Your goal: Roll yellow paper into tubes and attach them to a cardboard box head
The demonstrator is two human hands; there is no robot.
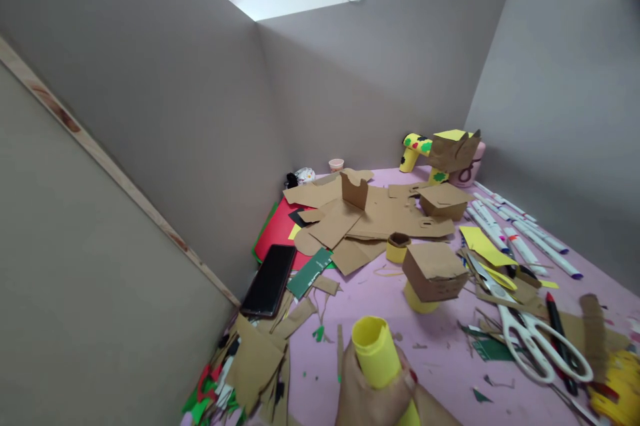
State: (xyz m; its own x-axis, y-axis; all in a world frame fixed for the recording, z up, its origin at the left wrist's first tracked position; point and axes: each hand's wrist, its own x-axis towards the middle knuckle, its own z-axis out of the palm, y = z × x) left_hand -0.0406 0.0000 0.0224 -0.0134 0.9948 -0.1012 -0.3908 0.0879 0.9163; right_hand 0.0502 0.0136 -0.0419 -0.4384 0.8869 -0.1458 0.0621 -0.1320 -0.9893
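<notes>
Yellow paper roll (373, 353) stands tilted near the bottom edge of the view, low over the pink worktop (440, 346). What looks like the left hand (367, 396) is wrapped round its lower part, with a red-nailed fingertip on its right side. Only a strip of the right hand (437, 413) shows just beside it, so its grip cannot be told. White scissors (540, 339) lie to the right, a black phone (269, 279) to the left, and a cardboard box (434, 271) beyond.

Pink table (440, 353); strewn with cardboard pieces (380, 216), markers (520, 239), white scissors (537, 341), black phone (269, 281), paper scraps (481, 396)
</notes>
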